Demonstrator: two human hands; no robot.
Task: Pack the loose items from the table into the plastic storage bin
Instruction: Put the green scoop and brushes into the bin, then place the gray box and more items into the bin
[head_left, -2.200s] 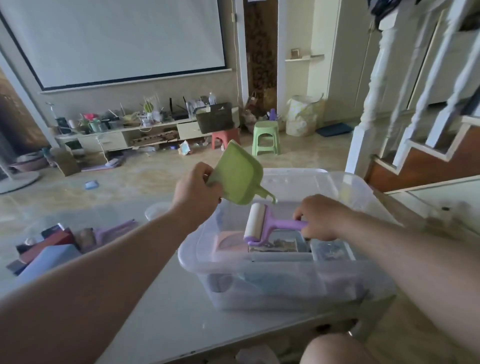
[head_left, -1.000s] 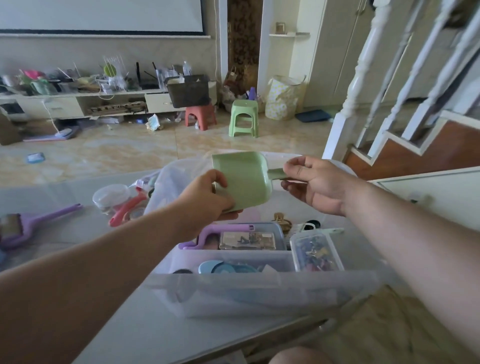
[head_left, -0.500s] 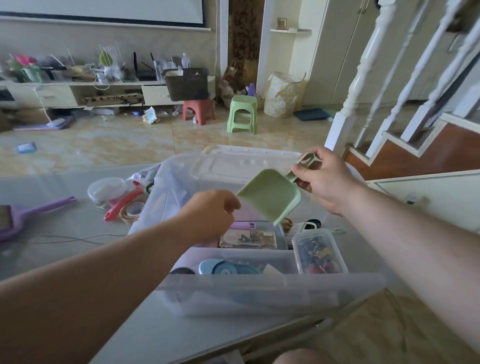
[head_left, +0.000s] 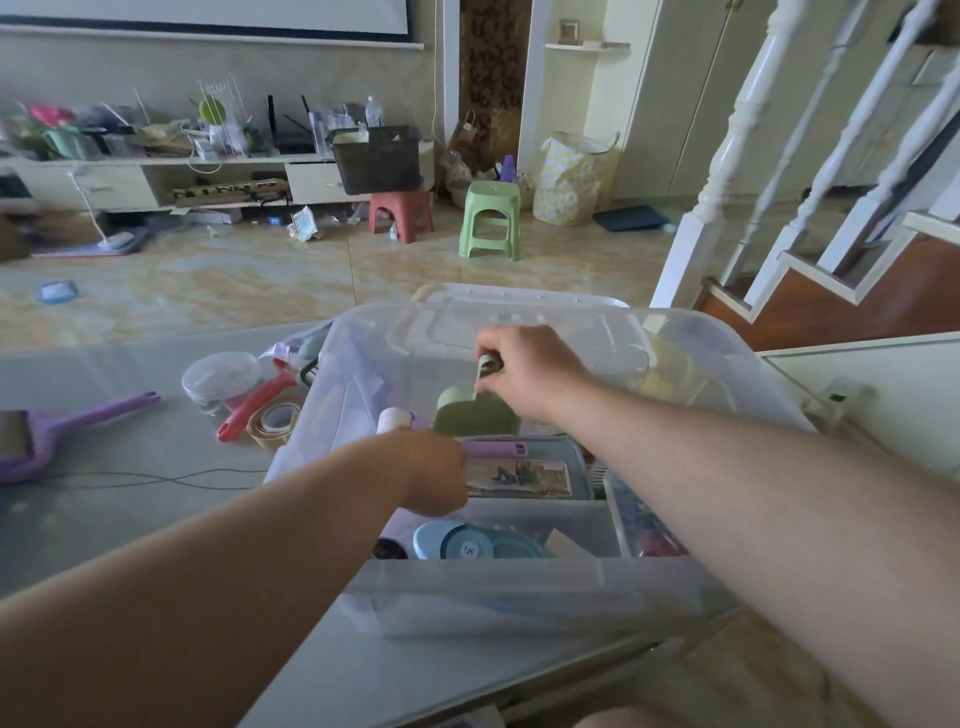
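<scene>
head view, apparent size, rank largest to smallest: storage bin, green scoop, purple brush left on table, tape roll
1. storage bin, by far
2. purple brush
3. green scoop, partly hidden inside the bin, so its rank against the brush is unsure
4. tape roll

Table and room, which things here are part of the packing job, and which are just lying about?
Job: bin; green scoop in right hand; left hand inside bin; purple brush, tape roll, red tool, round tub on table.

Lying about: green stool, red stool, black crate.
</scene>
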